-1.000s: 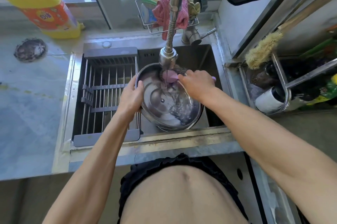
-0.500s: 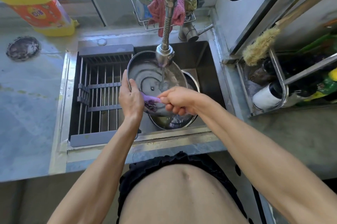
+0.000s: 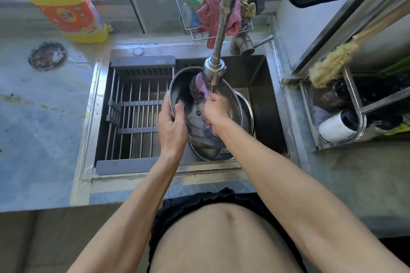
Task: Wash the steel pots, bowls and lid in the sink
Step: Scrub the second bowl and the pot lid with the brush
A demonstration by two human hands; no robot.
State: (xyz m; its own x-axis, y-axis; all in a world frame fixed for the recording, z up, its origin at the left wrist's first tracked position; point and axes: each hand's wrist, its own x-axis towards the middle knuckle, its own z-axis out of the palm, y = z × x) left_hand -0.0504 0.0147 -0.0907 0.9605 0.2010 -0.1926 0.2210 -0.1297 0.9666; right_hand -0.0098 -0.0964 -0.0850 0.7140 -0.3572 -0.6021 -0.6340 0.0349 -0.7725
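Over the sink [image 3: 269, 104], the left hand [image 3: 172, 125] grips the rim of a steel lid [image 3: 224, 99], thumb curled inside, holding it tilted under the faucet head [image 3: 214, 71], where a thin stream runs. The right hand [image 3: 216, 107] is curled around a purple scrubber [image 3: 199, 88] pressed against the lid's inner face. A steel pot [image 3: 246, 110] sits in the basin just beneath the lid. A drying rack [image 3: 137, 112] spans the sink's left half; a yellow detergent jug [image 3: 64, 4] stands on the table
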